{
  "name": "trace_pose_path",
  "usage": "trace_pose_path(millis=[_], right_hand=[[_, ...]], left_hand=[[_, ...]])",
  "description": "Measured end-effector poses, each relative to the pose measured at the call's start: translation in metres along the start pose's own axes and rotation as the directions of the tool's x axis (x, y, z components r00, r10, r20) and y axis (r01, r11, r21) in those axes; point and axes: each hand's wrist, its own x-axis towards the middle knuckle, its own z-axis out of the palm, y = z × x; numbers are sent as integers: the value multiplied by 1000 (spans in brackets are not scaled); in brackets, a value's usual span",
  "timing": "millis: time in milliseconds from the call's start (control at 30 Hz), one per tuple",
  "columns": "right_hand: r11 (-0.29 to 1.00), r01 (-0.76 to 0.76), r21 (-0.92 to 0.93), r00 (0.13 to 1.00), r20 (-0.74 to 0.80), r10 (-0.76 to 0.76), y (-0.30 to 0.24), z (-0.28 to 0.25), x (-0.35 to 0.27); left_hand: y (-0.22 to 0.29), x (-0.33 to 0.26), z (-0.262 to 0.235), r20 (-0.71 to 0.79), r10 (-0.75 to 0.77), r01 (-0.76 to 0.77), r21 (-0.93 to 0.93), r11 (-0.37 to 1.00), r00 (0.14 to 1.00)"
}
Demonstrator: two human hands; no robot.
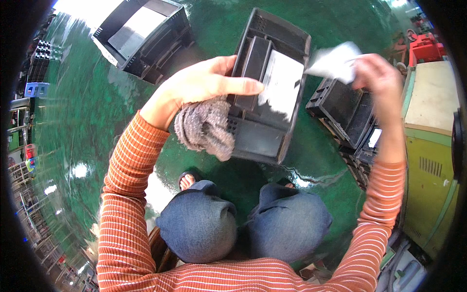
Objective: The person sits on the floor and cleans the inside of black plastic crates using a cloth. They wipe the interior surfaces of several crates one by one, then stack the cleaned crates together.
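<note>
**White sheet aloft, beside the black crate**

From my remote seat I see a white sheet (335, 63) (blurred, so its material escapes me) pinched in the right hand (382, 75), just right of the black plastic crate (255, 138). The left hand (209, 80) lays its thumb across a dark oblong piece at the crate; I cannot tell whether it grips. A grey cloth (206, 129) bunches beneath that hand. A white liner (279, 80) lies inside the crate. Farther right stands a yellow-green cabinet (430, 170).
</note>
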Motion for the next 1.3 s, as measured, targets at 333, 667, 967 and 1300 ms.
trace_pose_path(millis=[333,667,967,1300], right_hand=[[998,61,23,992,111,-63,-7,-29,-22],[882,21,470,956,248,-155,-56,16,-34],[676,644,-359,707,-58,-705,-98,22,-39],[210,678,-704,377,88,-922,-100,47,-52]], left_hand=[[-5,5,5,-92,82,-77,63,995,992],[78,-56,19,-197,312,-117,644,756,930],[73,-36,40,-125,353,-193,647,737,927],[68,-49,49,-168,322,-311,86,946,932]])
